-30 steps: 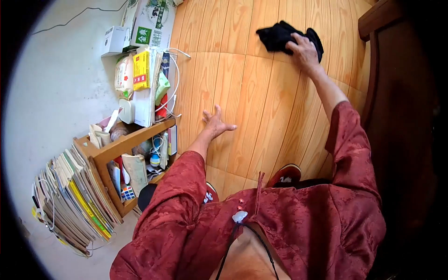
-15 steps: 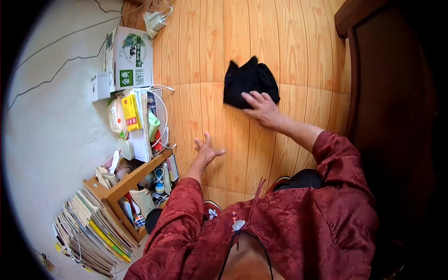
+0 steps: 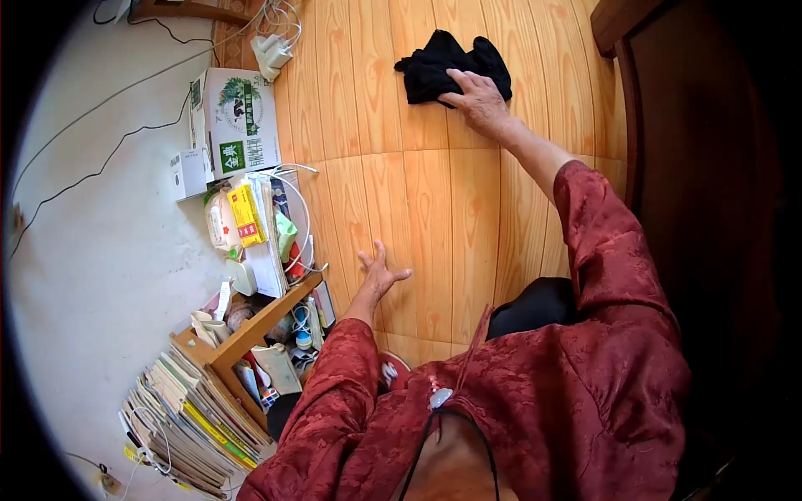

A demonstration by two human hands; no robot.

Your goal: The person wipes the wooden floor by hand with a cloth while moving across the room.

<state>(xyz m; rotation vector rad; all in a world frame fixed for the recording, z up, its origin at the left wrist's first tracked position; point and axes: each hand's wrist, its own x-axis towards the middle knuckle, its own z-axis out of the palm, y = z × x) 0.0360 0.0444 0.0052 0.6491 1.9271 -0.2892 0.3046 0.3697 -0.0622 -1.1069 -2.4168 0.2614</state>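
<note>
A crumpled black cloth (image 3: 447, 68) lies on the wooden floor toward the top of the view. My right hand (image 3: 483, 102) presses down on its near right part, the fingers bent over the fabric and gripping it. What is under the palm is hidden. Lower and to the left, my left hand (image 3: 382, 271) is held out with fingers spread and nothing in it, close to the wooden shelf (image 3: 263, 326). I cannot tell whether it touches the floor.
Left of the floor stand a white carton (image 3: 242, 117), a yellow packet (image 3: 246, 215), looped white cables and a row of stacked papers (image 3: 196, 417). A white power adapter (image 3: 271, 54) lies at the top. Dark wooden furniture (image 3: 693, 125) borders the right side.
My right hand and the black cloth have moved forward across the floor, farther from my body. My left hand stays spread in nearly the same place. The view has shifted slightly.
</note>
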